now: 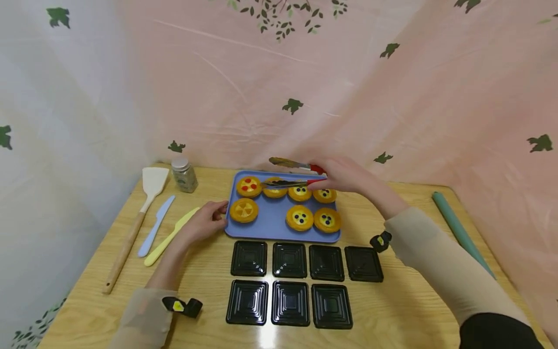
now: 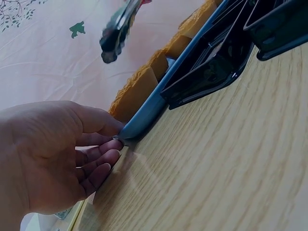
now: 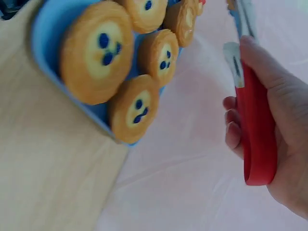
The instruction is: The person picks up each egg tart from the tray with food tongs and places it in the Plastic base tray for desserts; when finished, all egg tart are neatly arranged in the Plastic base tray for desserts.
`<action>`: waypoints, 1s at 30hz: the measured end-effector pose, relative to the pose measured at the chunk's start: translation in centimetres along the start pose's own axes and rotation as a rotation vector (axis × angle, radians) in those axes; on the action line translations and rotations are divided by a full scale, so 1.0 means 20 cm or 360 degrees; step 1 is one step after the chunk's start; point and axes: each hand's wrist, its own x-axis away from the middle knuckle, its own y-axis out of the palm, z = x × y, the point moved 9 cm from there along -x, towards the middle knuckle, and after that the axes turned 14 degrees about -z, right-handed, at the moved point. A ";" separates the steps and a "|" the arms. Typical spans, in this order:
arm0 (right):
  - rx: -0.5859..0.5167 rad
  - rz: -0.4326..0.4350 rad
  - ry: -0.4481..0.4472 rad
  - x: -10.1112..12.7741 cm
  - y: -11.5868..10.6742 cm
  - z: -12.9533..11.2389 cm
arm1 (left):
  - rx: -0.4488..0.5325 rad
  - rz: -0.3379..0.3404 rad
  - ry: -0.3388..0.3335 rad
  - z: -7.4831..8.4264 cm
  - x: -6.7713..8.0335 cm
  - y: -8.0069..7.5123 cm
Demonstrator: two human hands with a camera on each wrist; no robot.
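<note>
A blue tray [image 1: 272,220] at the table's middle back carries several round yellow tarts [image 1: 244,210], some with dark dots, one with red dots. My right hand [image 1: 344,175] grips red-handled tongs [image 1: 289,183], whose arms are spread over the back row of tarts and hold nothing. In the right wrist view the red handle [image 3: 257,139] lies in my right hand [image 3: 284,120], beside the tarts [image 3: 96,50]. My left hand [image 1: 216,215] pinches the tray's left edge; the left wrist view shows thumb and fingers [image 2: 103,144] at the tray rim [image 2: 149,113].
Several black plastic containers [image 1: 287,281] stand in two rows in front of the tray. A wooden-handled spatula [image 1: 139,213], a blue knife [image 1: 156,227], a yellow knife [image 1: 172,235] and a small jar [image 1: 184,173] lie left. A green roll [image 1: 457,225] lies right.
</note>
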 end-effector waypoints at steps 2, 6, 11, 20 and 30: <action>0.0056 -0.0036 -0.0020 -0.04 -0.01 -0.03 | 0.0001 -0.0003 0.0001 0.00 0.00 0.00; 0.0149 -0.0068 -0.0058 -0.12 -0.02 -0.08 | 0.0004 -0.0011 -0.0022 -0.01 -0.01 0.01; 0.0309 -0.0076 -0.0098 -0.19 -0.04 -0.14 | 0.0006 -0.0010 -0.0028 -0.01 -0.01 0.01; 0.0454 -0.0217 -0.0056 -0.30 -0.02 -0.20 | 0.0027 -0.0004 -0.0008 0.00 -0.01 0.00; 0.0591 -0.0246 0.0018 -0.35 0.00 -0.21 | 0.0035 0.0022 0.0078 0.03 0.01 -0.01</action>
